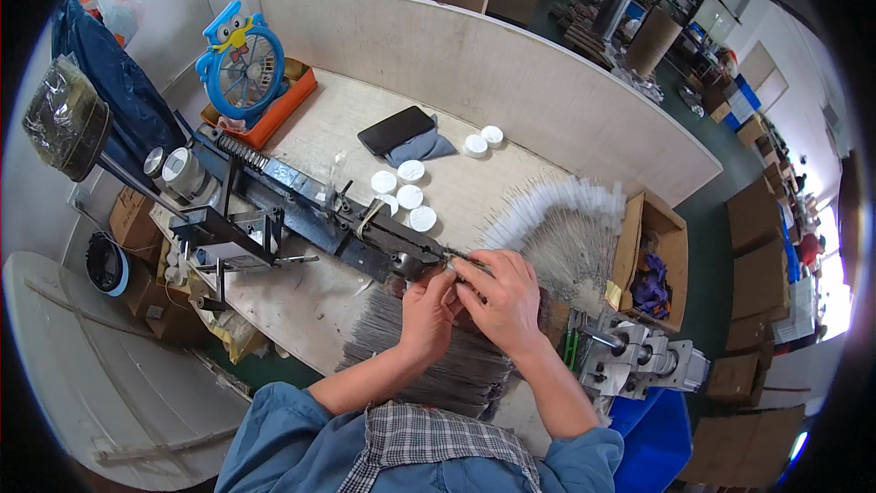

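At the near end of a long dark metal bench fixture (383,236), my two hands come together. My left hand (427,315) is closed, thumb and fingertips pinched beside the fixture's end. My right hand (505,297) reaches over from the right, its fingers bent and pressed together at the same spot. Whatever small piece lies between the fingertips is hidden. Just below my hands lies a thick bundle of thin grey wires (388,329). Beyond my right hand, many thin wires with white fluffy ends (557,205) spread in a fan across the table.
Several round white pieces (411,195) and a black phone (397,131) on a grey cloth lie farther back. A blue fan (242,68) stands in an orange tray (283,110). At right are a cardboard box (678,288) and a metal clamp device (639,356). A partition (511,64) borders the table.
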